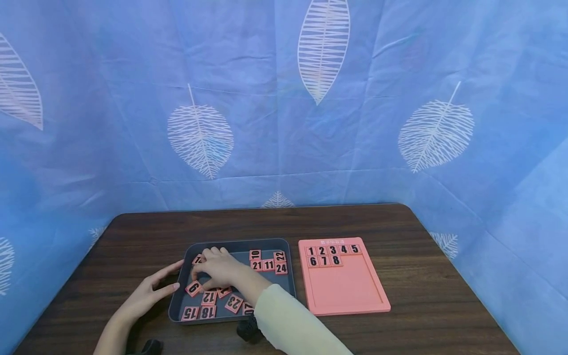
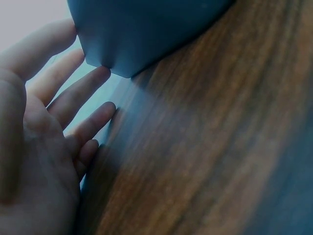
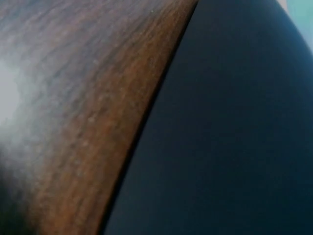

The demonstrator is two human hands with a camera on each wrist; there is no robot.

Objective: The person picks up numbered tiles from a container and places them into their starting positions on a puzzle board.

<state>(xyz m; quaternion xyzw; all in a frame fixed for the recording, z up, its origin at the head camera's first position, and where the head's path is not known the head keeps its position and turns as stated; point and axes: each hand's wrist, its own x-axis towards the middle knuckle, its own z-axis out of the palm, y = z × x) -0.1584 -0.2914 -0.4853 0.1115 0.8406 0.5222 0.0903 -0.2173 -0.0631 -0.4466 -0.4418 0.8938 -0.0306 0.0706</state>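
Note:
My left hand is at the left side of a dark grey tray, thumb and fingers spread around its corner. In the left wrist view, the fingertips of the left hand touch the tray's outer wall. My right hand reaches over the tray with fingers spread and bent. Its thumb and index fingertips are right at the edge of a pink number tile marked 9. Below lie tiles 12, 15 and 18. The hand partly covers other tiles.
Further tiles, among them 21 and 24, lie in the tray's right part. Right of the tray, a pink board holds tiles 1 to 8 in its upper rows. Everything stands on a dark wooden table before a blue curtain.

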